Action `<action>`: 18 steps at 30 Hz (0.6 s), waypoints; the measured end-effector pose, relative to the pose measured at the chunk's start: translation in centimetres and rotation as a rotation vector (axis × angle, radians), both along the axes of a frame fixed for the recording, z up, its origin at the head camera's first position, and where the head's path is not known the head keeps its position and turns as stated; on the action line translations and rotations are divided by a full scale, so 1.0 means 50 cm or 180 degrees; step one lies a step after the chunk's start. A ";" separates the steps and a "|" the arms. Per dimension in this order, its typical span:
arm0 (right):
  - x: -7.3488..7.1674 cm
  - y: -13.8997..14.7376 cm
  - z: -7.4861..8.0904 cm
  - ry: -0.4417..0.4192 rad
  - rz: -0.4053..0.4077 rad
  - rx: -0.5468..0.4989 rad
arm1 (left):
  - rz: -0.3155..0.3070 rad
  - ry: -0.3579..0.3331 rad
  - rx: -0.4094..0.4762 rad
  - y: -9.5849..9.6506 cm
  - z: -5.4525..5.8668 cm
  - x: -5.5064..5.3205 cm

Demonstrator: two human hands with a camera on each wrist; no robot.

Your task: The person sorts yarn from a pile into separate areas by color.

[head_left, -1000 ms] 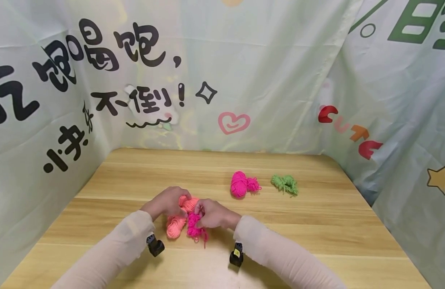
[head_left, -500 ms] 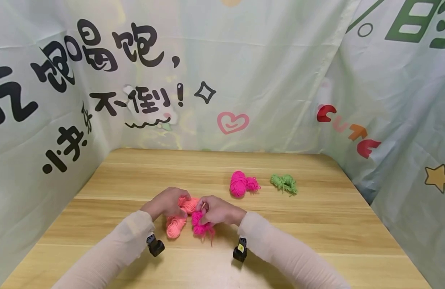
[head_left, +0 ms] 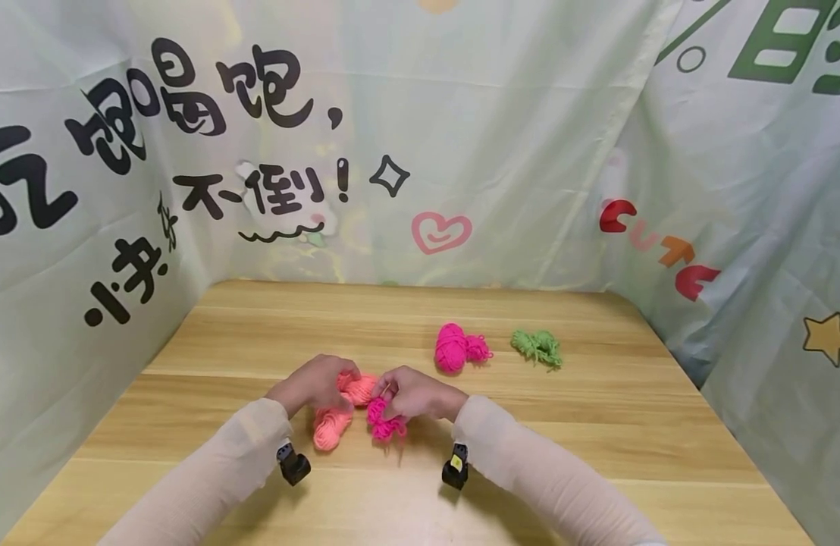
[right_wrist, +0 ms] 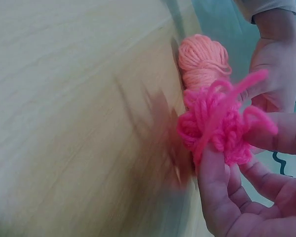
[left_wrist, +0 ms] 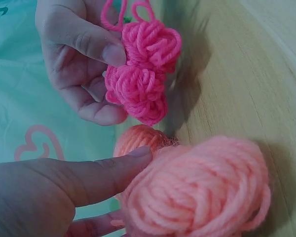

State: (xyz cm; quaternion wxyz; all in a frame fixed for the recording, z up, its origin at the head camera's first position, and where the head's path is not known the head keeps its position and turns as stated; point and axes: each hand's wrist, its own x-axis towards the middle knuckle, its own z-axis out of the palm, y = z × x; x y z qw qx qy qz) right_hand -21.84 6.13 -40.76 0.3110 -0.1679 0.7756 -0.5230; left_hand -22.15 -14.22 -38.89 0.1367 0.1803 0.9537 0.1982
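My left hand (head_left: pixel 321 381) grips a coral yarn skein (head_left: pixel 331 429) at its narrow middle, the thumb on the near side in the left wrist view. The skein lies on the table, bent into two fat lobes. Just to its right, my right hand (head_left: pixel 420 394) pinches a small hot-pink yarn bundle (head_left: pixel 384 426) between thumb and fingers. Loose loops and a strand end stick out of this bundle (right_wrist: pixel 214 123). It seems to be held a little above the wood, with its shadow beside it. Some of my left fingers are hidden behind the skein.
Farther back on the wooden table (head_left: pixel 570 440) lie a larger hot-pink yarn ball (head_left: pixel 451 349) with a tufted end and a small green yarn bundle (head_left: pixel 537 347). Printed cloth (head_left: pixel 515 167) hangs along the back and both sides.
My right hand has moved slightly right and away from me with the pink bundle, opening a gap from the coral skein. My left hand and the skein have stayed put.
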 end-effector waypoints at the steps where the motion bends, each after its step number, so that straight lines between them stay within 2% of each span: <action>1: 0.000 0.000 0.000 -0.0002 -0.0001 0.0016 | 0.0006 -0.0002 0.0002 0.000 0.000 0.001; 11: -0.006 0.018 0.000 0.0368 -0.0038 0.0357 | 0.0033 -0.0017 -0.0035 0.001 0.000 0.006; 18: -0.005 0.014 -0.008 0.0468 0.0035 0.0637 | 0.0044 -0.0040 -0.0041 0.000 0.000 0.008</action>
